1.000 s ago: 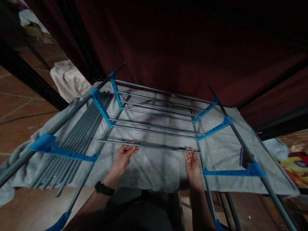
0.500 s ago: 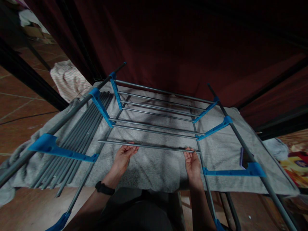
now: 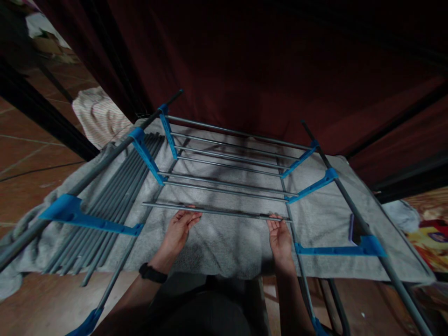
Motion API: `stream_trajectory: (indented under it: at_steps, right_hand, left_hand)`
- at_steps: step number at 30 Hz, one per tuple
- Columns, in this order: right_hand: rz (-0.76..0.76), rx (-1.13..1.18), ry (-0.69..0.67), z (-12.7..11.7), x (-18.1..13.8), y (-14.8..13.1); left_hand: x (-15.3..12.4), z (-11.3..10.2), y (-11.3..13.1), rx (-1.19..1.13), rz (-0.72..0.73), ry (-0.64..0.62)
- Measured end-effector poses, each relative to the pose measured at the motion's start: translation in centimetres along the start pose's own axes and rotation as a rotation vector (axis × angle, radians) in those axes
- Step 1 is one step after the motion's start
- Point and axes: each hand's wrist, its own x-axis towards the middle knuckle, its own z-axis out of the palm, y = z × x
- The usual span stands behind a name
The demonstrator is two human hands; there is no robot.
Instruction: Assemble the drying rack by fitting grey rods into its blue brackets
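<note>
At left on grey towel (image 3: pixel 224 252), row of loose grey tubes (image 3: pixel 112 205) lying lengthwise away from person; next, left hand (image 3: pixel 178 231), thumb and fingers pinching grey metal tube (image 3: pixel 227 213) left of its middle; tube just ahead of both palms, long axis side to side, roughly parallel to rungs (image 3: pixel 224 191) beyond; left end juts well past fingers; right hand (image 3: pixel 280 238) nearer tube end, palm up, fingers closed on it; farther right, blue bracket (image 3: pixel 336 251); towel slightly rumpled; dark red curtain (image 3: pixel 245 70) behind, room dim.
</note>
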Motion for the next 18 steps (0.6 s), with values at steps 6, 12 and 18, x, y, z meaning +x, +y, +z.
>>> stream_trajectory:
  at_steps: [6,12,18]
  right_hand:
    - [0.008,0.004,0.018,0.04,0.01,0.02]
    - [-0.02,-0.014,-0.021,-0.03,0.03,0.11]
    - [0.009,-0.003,0.013,0.14,-0.03,-0.04]
  left_hand:
    - [0.02,0.29,0.12,0.003,-0.028,0.073]
    - [0.16,-0.13,-0.39,0.033,0.004,0.068]
    - [0.29,-0.52,-0.62,0.039,0.008,0.047]
